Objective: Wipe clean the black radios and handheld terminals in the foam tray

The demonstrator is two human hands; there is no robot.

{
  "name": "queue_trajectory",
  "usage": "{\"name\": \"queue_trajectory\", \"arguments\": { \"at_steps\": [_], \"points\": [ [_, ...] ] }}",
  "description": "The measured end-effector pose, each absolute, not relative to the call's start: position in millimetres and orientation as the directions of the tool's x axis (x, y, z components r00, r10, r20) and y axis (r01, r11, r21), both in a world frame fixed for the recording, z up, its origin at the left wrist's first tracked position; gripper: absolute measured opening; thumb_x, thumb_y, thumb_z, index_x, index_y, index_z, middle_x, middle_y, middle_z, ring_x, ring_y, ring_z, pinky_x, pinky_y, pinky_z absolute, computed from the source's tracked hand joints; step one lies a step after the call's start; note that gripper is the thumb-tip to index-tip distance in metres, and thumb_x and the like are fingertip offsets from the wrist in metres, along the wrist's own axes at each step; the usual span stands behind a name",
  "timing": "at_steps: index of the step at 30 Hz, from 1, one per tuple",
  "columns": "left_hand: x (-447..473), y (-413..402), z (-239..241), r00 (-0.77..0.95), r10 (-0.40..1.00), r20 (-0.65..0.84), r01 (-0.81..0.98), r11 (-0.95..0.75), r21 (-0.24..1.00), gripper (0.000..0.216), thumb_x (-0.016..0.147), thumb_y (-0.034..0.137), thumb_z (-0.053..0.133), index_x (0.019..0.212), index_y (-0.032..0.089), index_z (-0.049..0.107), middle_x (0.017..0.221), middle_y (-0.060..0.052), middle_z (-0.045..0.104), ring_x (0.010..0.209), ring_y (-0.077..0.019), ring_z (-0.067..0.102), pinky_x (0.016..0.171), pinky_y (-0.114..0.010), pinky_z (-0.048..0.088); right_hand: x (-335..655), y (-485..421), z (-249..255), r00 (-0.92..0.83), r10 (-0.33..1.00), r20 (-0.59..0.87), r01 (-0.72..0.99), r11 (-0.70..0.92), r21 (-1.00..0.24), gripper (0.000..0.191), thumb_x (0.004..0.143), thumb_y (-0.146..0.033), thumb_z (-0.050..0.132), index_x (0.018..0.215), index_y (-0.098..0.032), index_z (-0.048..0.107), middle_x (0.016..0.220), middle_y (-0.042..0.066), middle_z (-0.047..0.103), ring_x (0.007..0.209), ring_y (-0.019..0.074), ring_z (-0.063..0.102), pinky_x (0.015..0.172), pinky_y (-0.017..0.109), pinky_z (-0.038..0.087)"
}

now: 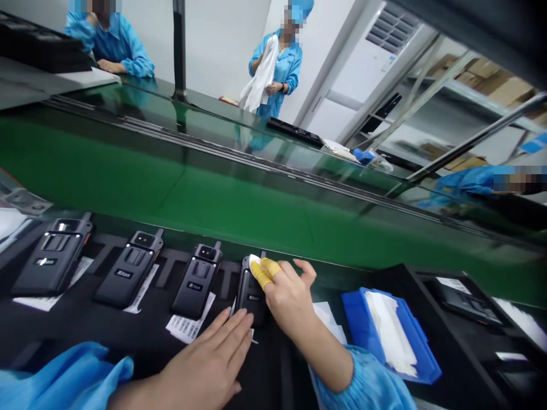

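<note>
A dark handheld radio (252, 287), with a stub antenna and a "Riton" label on its back, lies in a black foam tray (141, 336). My right hand (287, 287), with yellow finger covers on its fingers, pinches a small white wipe (254, 260) against the radio's upper end. Stretched out flat, my left hand (209, 356) rests its fingertips at the radio's lower edge. Several similar radios lie in a row to the left, among them one radio (196, 285) beside a barcode label (188, 326). The pressed wipe is partly hidden by my fingers.
A blue bin (397, 336) of white wipes stands to the right, beside another black tray (453, 341) with devices. Beyond runs a green conveyor belt (213, 188). Across it, one person (282, 68) holds a white cloth; another person (115, 45) sits at the left.
</note>
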State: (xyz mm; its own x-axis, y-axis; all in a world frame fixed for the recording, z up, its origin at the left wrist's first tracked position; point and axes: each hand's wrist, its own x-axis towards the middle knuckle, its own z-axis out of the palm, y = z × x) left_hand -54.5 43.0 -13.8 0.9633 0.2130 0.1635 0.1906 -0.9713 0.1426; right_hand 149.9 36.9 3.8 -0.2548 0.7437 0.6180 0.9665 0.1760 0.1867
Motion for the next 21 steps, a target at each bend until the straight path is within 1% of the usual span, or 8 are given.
{"name": "queue_trajectory", "arguments": {
  "at_steps": [4,7,11,14,16,19,21],
  "points": [
    [-55.6,41.1,-20.4,0.957,0.225,0.185,0.195,-0.966,0.167,0.054,0.083,0.021,0.056,0.135,0.009,0.043,0.144,-0.016,0.038,0.137,-0.0255,0.029,0.114,-0.039,0.023,150.3,33.4,4.8,-0.204,0.777,0.595,0.978,0.131,0.163,0.026,0.081,-0.004,0.047,0.068,-0.021,0.063,0.083,0.000,0.065,0.079,0.0144,0.048,0.094,0.041,0.018],
    [-56.5,40.5,-21.3,0.952,0.237,0.191,0.208,-0.965,0.160,0.055,0.085,0.022,0.053,0.136,0.010,0.040,0.144,-0.014,0.038,0.137,-0.0243,0.028,0.114,-0.038,0.023,145.3,36.8,5.3,-0.229,0.768,0.598,0.973,0.164,0.162,0.025,0.081,-0.005,0.048,0.070,-0.022,0.064,0.085,-0.001,0.066,0.080,0.0145,0.048,0.094,0.041,0.017],
    [-56.2,40.1,-20.4,0.951,0.228,0.211,0.207,-0.971,0.116,0.051,0.085,0.022,0.051,0.134,0.007,0.043,0.144,-0.015,0.038,0.137,-0.0253,0.028,0.114,-0.039,0.023,146.7,38.0,3.8,-0.220,0.771,0.597,0.975,0.147,0.169,0.025,0.080,-0.005,0.048,0.072,-0.021,0.064,0.087,0.000,0.066,0.081,0.0148,0.048,0.094,0.041,0.017],
    [-55.0,40.1,-21.0,0.954,0.215,0.210,0.199,-0.976,0.093,0.049,0.085,0.025,0.052,0.130,0.007,0.047,0.142,-0.016,0.041,0.135,-0.0259,0.034,0.112,-0.038,0.026,149.7,33.9,2.2,-0.176,0.784,0.596,0.983,0.105,0.153,0.025,0.079,-0.003,0.048,0.067,-0.020,0.063,0.081,0.001,0.064,0.079,0.0151,0.048,0.093,0.041,0.018],
    [-54.5,40.5,-21.5,0.955,0.209,0.211,0.191,-0.976,0.103,0.050,0.084,0.025,0.053,0.130,0.006,0.047,0.142,-0.017,0.042,0.134,-0.0260,0.035,0.112,-0.037,0.026,147.7,33.3,1.8,-0.176,0.781,0.599,0.983,0.111,0.144,0.027,0.079,-0.003,0.047,0.066,-0.021,0.062,0.077,0.000,0.063,0.078,0.0152,0.048,0.093,0.041,0.018],
    [-54.7,41.2,-20.5,0.958,0.213,0.195,0.190,-0.973,0.130,0.051,0.083,0.022,0.053,0.132,0.006,0.045,0.143,-0.018,0.039,0.135,-0.0270,0.032,0.112,-0.039,0.025,140.9,39.6,2.9,-0.194,0.768,0.610,0.980,0.129,0.148,0.026,0.080,-0.004,0.046,0.073,-0.021,0.064,0.082,0.000,0.064,0.079,0.0153,0.048,0.093,0.041,0.017],
    [-55.0,41.3,-18.7,0.960,0.220,0.175,0.198,-0.971,0.133,0.052,0.082,0.020,0.053,0.132,0.007,0.044,0.144,-0.017,0.038,0.136,-0.0271,0.030,0.112,-0.040,0.025,138.4,45.6,3.7,-0.185,0.756,0.628,0.982,0.109,0.157,0.025,0.080,-0.005,0.046,0.072,-0.021,0.064,0.087,0.001,0.065,0.078,0.0153,0.048,0.092,0.042,0.017]
  ]
}}
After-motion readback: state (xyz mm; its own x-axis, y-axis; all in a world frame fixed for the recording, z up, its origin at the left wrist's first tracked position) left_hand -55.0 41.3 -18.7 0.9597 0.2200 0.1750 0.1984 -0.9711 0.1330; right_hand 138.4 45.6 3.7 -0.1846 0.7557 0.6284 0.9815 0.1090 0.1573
